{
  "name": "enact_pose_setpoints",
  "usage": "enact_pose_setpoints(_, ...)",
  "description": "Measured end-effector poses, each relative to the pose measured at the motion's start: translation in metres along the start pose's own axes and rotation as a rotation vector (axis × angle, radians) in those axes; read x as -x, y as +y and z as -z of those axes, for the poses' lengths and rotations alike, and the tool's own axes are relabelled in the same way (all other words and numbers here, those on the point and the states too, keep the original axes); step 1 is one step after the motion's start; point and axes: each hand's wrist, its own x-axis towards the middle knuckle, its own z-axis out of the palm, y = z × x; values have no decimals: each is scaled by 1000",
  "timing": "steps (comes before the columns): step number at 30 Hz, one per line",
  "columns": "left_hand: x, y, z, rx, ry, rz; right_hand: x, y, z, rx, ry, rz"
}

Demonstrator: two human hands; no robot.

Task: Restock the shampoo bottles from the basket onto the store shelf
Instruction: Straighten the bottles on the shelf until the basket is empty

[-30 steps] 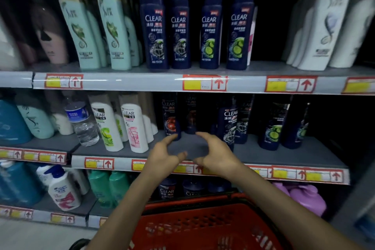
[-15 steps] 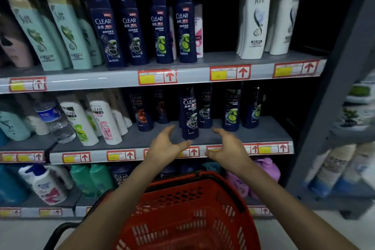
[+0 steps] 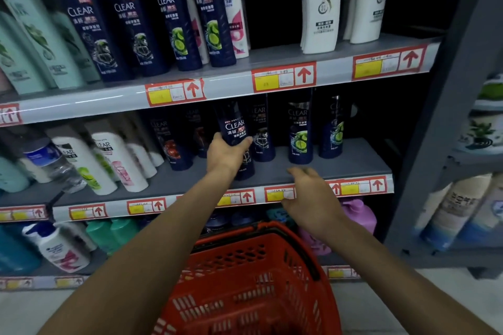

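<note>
Placement is the step in hand: the left hand (image 3: 227, 153) wraps fingers and thumb round a dark blue CLEAR shampoo bottle (image 3: 236, 128), held upright near the front edge of the middle shelf (image 3: 340, 163), ahead of the matching bottles (image 3: 299, 133) further back. The right hand (image 3: 313, 198) hovers by that front edge, fingers loosely spread, holding nothing. Next, I judge, the bottle wants sliding back into line, label forward, before a reach down to the red basket (image 3: 253, 231); whether it holds more bottles I cannot tell. Shelving is grey metal with red-and-yellow price tags (image 3: 283, 79) along each lip, the aisle dim, a second grey rack (image 3: 446, 117) at the right on a pale floor (image 3: 381, 302)
</note>
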Motion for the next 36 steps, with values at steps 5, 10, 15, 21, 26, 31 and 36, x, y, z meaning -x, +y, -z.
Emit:
enact_pose_setpoints(5,10,-7,15,84,-11,-32,-4,-6,-8,-5,-16,-2)
enact_pose_setpoints(10,57,-26,54,150,59,-147,-6,-25,-21,10,-17,57)
enact_pose_setpoints(15,94,-39,104,227,90,-158,-2,-40,-33,32,-16,107)
enact_pose_setpoints(21,127,-66,143,236,111,-33,3,-55,-42,71,-12,135)
enact_pose_setpoints(26,138,-74,154,338,49,137,0,-64,-53,50,-2,135)
enact_pose_setpoints(31,132,-63,167,448,-46,214,-22,-76,-65,-67,67,28)
enact_pose_setpoints(36,128,-64,180,377,-59,172,-73,-93,-82,-44,121,-80)
